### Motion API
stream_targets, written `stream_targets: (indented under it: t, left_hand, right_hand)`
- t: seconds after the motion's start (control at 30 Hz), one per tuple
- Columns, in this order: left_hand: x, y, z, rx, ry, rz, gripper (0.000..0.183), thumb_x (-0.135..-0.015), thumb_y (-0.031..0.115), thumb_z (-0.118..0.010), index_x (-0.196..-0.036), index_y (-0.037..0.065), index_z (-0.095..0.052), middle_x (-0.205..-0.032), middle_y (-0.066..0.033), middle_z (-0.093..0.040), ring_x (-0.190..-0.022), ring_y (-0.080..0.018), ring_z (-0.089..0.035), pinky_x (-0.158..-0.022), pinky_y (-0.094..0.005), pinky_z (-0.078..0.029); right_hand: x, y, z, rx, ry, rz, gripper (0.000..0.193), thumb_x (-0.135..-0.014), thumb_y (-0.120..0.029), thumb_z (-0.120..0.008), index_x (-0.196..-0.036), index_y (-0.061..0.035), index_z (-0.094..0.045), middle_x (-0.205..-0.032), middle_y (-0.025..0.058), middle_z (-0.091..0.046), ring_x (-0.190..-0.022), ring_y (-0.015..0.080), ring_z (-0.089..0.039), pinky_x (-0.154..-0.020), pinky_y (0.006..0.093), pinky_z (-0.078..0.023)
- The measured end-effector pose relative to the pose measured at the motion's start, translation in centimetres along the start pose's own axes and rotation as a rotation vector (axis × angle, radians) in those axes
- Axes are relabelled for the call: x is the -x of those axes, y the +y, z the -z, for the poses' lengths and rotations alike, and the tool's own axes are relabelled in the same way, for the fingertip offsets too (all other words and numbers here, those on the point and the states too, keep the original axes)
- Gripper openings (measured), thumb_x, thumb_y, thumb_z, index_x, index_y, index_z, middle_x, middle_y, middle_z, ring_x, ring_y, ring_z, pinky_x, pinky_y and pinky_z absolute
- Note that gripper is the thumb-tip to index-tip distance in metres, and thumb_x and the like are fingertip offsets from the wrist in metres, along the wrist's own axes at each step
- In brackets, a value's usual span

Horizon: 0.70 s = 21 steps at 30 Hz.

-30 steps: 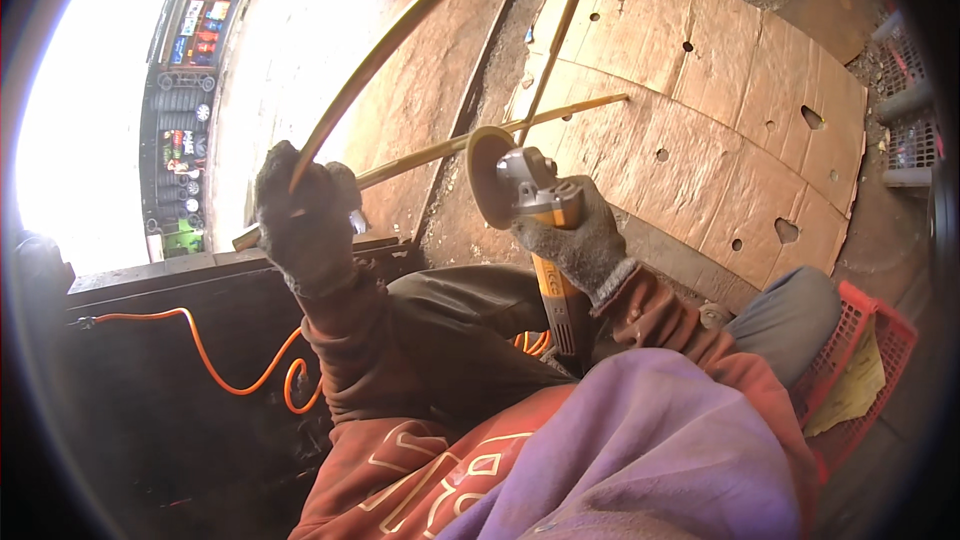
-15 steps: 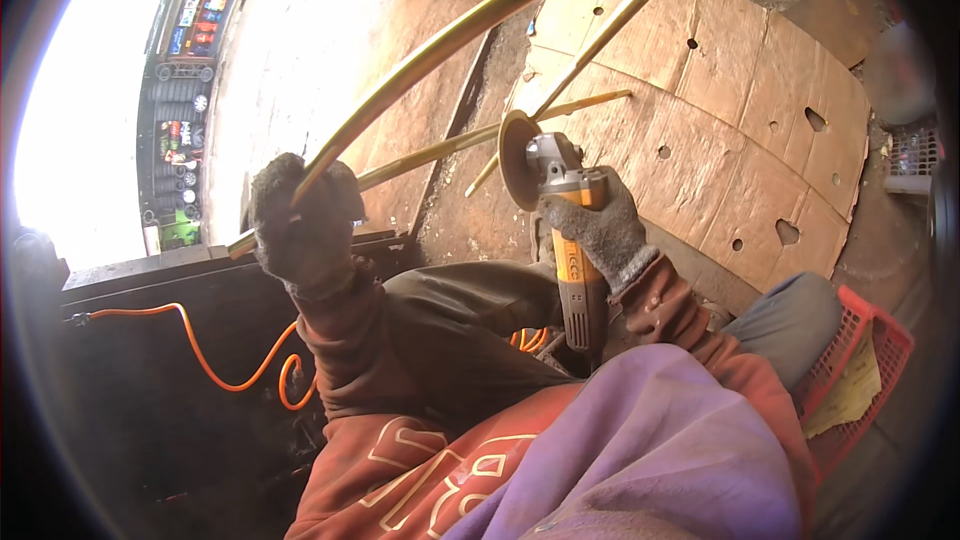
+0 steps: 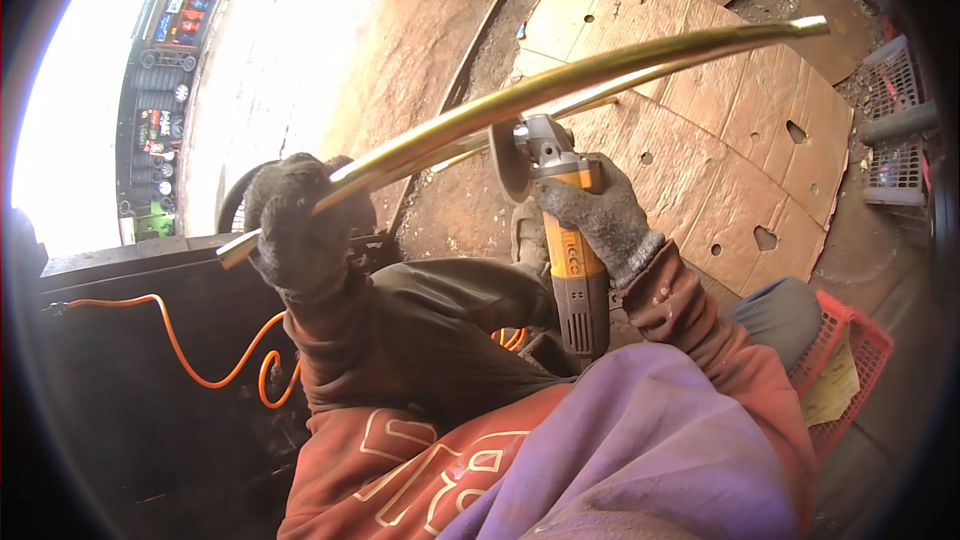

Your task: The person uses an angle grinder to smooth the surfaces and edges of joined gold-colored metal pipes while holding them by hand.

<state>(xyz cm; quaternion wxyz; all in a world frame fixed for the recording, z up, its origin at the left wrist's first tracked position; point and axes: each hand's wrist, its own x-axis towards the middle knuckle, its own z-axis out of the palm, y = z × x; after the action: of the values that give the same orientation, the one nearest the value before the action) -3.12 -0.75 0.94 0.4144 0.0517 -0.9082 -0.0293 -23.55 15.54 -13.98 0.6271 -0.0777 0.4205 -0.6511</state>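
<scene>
In a dark grey work glove, my left hand [image 3: 298,220] is closed around a curved, brass-coloured metal tube [image 3: 560,86]. The tube slants from lower left up across the middle to an end at the upper right. A second rod runs just behind it, partly hidden. My right hand [image 3: 598,212], also gloved, grips an orange and grey angle grinder [image 3: 578,285], which points upward. The grinder's round disc [image 3: 508,162] stands edge-on just below the tube; whether it touches the rods behind cannot be seen.
A flattened cardboard sheet [image 3: 720,175] with holes lies on the dirty floor ahead. To the right stand a red plastic crate [image 3: 868,352] and a pale crate [image 3: 895,185]. An orange cord [image 3: 185,360] loops over a dark surface at the left. Stacked tyres [image 3: 152,120] show far left.
The tube has swung clockwise and down, so its far end now shows at the upper right over the cardboard. The grinder stays nearly in place, close to the rods.
</scene>
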Motion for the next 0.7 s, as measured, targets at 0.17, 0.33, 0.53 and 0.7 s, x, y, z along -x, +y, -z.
stream_targets:
  t: [0.17, 0.33, 0.53, 0.7]
  left_hand:
    - [0.5, -0.7, 0.9, -0.092, -0.053, -0.138, 0.034, -0.08, -0.014, -0.07, -0.109, -0.005, -0.055, -0.069, -0.0103, -0.05, -0.054, -0.02, -0.051, -0.047, -0.0367, -0.047]
    - [0.8, 0.2, 0.3, 0.584, 0.005, 0.319, 0.019, -0.087, -0.008, -0.064, -0.104, -0.005, -0.056, -0.074, -0.0121, -0.05, -0.055, -0.0224, -0.052, -0.046, -0.0352, -0.045]
    - [1.1, 0.4, 0.4, 0.726, 0.0, 0.34, 0.014, -0.085, 0.003, -0.063, -0.095, -0.006, -0.06, -0.089, -0.0154, -0.06, -0.074, -0.0243, -0.055, -0.064, -0.0381, -0.047]
    - [1.0, -0.2, -0.4, 0.327, 0.1, 0.104, 0.023, -0.09, -0.006, -0.061, -0.112, -0.005, -0.057, -0.08, -0.0172, -0.053, -0.057, -0.0236, -0.052, -0.045, -0.034, -0.046]
  right_hand:
    - [1.0, 1.2, -0.1, 0.083, 0.015, 0.054, 0.04, -0.079, -0.012, -0.084, -0.106, -0.0003, -0.056, -0.088, 0.01, -0.067, -0.068, 0.0176, -0.067, -0.062, 0.0311, -0.059]
    - [0.3, 0.6, 1.6, 0.023, 0.064, -0.019, 0.043, -0.08, -0.012, -0.083, -0.11, 0.0009, -0.055, -0.087, 0.0111, -0.068, -0.071, 0.0185, -0.07, -0.058, 0.0311, -0.06]
    - [1.2, -0.2, 0.4, -0.009, -0.016, -0.058, 0.042, -0.08, -0.013, -0.083, -0.11, -0.0006, -0.056, -0.086, 0.0108, -0.067, -0.069, 0.0181, -0.069, -0.058, 0.0312, -0.059]
    - [0.3, 0.9, 1.8, 0.03, 0.004, -0.078, 0.037, -0.082, -0.015, -0.082, -0.107, -0.0006, -0.058, -0.086, 0.0093, -0.067, -0.069, 0.0168, -0.068, -0.061, 0.0298, -0.059]
